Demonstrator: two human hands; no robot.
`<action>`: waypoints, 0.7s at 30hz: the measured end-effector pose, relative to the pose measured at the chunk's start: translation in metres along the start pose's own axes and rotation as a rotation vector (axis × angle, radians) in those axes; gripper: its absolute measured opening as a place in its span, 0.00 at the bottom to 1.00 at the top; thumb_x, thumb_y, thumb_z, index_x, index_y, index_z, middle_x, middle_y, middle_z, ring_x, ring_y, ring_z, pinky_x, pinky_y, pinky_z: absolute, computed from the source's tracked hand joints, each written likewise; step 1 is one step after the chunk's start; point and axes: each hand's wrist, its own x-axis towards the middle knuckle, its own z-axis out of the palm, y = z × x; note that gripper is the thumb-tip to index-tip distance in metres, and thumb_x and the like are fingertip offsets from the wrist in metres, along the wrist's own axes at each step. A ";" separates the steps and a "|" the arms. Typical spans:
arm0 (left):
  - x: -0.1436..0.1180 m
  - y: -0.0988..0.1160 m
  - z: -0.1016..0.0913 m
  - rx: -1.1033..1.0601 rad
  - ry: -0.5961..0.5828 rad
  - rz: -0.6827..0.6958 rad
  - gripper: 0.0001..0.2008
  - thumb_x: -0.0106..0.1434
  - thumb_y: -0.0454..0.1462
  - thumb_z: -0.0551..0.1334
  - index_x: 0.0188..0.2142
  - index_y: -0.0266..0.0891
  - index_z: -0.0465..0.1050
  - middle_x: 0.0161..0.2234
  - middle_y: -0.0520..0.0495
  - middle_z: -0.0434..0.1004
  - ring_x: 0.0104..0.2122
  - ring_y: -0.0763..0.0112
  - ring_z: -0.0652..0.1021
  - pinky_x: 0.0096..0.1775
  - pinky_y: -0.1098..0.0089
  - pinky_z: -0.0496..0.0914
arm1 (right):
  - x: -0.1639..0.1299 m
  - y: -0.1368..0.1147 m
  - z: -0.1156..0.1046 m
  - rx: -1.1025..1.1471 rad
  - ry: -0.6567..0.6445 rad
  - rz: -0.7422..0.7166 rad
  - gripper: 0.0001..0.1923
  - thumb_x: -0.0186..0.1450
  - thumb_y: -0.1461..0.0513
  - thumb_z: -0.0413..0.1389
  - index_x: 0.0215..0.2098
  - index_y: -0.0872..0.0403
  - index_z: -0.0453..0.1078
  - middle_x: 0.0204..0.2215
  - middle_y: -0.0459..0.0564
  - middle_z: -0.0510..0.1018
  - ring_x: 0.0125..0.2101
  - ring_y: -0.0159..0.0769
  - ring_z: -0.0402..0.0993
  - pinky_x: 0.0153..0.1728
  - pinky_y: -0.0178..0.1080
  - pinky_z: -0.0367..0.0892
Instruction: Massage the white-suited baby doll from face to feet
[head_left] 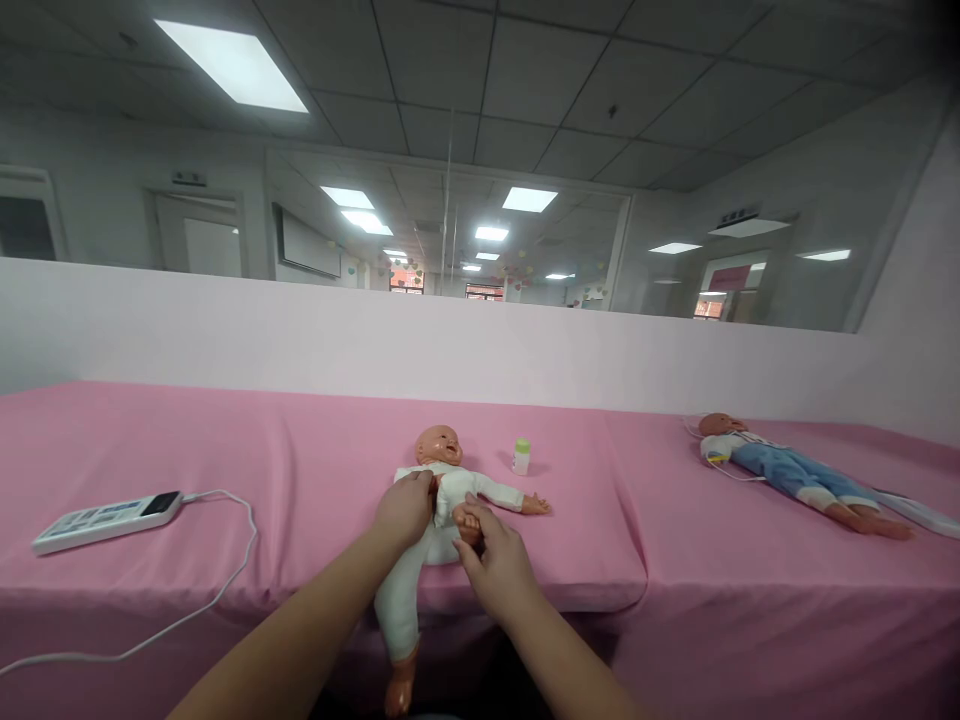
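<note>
Pink-clothed table (pixel 225 450) w/ plastic baby doll in white suit (pixel 442 500) at its front edge, legs partly overhanging. Left hand (pixel 406 508) rests flat on torso, gripping nothing; right hand (pixel 496 560) pinches doll's foot, beside left hand. Small green-capped bottle (pixel 521 455) beyond: handling looks barely begun.

Doll (pixel 442 480) on table (pixel 300 460); bottle (pixel 521 456) just right; remote (pixel 105 520) far left
</note>
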 end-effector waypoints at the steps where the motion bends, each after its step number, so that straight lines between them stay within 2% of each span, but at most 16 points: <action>1: 0.000 0.000 0.000 0.021 -0.006 -0.003 0.11 0.70 0.37 0.55 0.44 0.38 0.75 0.45 0.37 0.82 0.44 0.54 0.81 0.41 0.62 0.67 | 0.002 0.003 0.004 0.003 0.006 0.007 0.27 0.64 0.67 0.58 0.61 0.52 0.72 0.62 0.55 0.77 0.60 0.49 0.76 0.61 0.54 0.73; 4: 0.002 -0.006 -0.003 -0.006 0.010 -0.003 0.11 0.71 0.41 0.57 0.44 0.39 0.76 0.44 0.37 0.83 0.43 0.55 0.81 0.39 0.63 0.67 | 0.000 0.005 0.007 0.033 0.030 0.016 0.27 0.63 0.68 0.59 0.60 0.51 0.73 0.62 0.55 0.77 0.60 0.49 0.76 0.61 0.52 0.73; 7: 0.002 -0.017 -0.005 -0.155 0.078 -0.057 0.12 0.71 0.43 0.58 0.44 0.41 0.76 0.43 0.40 0.84 0.42 0.57 0.82 0.39 0.65 0.67 | -0.014 -0.002 -0.005 0.071 0.036 0.032 0.26 0.65 0.66 0.59 0.61 0.49 0.72 0.62 0.54 0.76 0.60 0.48 0.76 0.59 0.50 0.75; 10: 0.001 -0.036 -0.004 -0.418 0.204 -0.192 0.17 0.71 0.50 0.57 0.43 0.41 0.76 0.39 0.43 0.84 0.40 0.57 0.82 0.39 0.65 0.70 | -0.034 -0.010 -0.025 0.079 0.022 0.039 0.26 0.66 0.64 0.59 0.62 0.48 0.71 0.62 0.54 0.76 0.60 0.47 0.76 0.58 0.49 0.75; 13: -0.001 -0.062 0.000 -0.809 0.376 -0.351 0.21 0.69 0.56 0.59 0.39 0.40 0.74 0.36 0.44 0.83 0.38 0.57 0.82 0.39 0.64 0.74 | -0.059 -0.011 -0.040 0.038 -0.012 0.011 0.24 0.66 0.64 0.59 0.61 0.49 0.72 0.60 0.55 0.78 0.59 0.48 0.77 0.60 0.49 0.74; 17: -0.002 -0.095 0.004 -1.312 0.494 -0.550 0.10 0.70 0.45 0.63 0.39 0.41 0.69 0.39 0.44 0.81 0.41 0.63 0.83 0.44 0.64 0.78 | -0.097 0.002 -0.036 -0.004 -0.061 0.016 0.24 0.65 0.65 0.59 0.59 0.49 0.74 0.60 0.56 0.78 0.58 0.49 0.78 0.59 0.49 0.75; 19: -0.002 -0.105 0.006 -1.419 0.520 -0.634 0.05 0.72 0.40 0.60 0.39 0.42 0.68 0.40 0.44 0.80 0.41 0.65 0.83 0.46 0.65 0.78 | -0.115 0.012 -0.025 0.009 -0.071 0.032 0.23 0.64 0.66 0.58 0.57 0.49 0.75 0.59 0.56 0.79 0.57 0.48 0.79 0.58 0.47 0.75; 21: -0.001 -0.111 0.008 -1.421 0.513 -0.674 0.04 0.72 0.39 0.59 0.40 0.42 0.68 0.42 0.42 0.81 0.42 0.65 0.84 0.46 0.64 0.78 | -0.127 0.021 -0.014 0.026 -0.067 0.033 0.22 0.63 0.66 0.58 0.55 0.48 0.76 0.58 0.55 0.80 0.56 0.47 0.80 0.57 0.45 0.76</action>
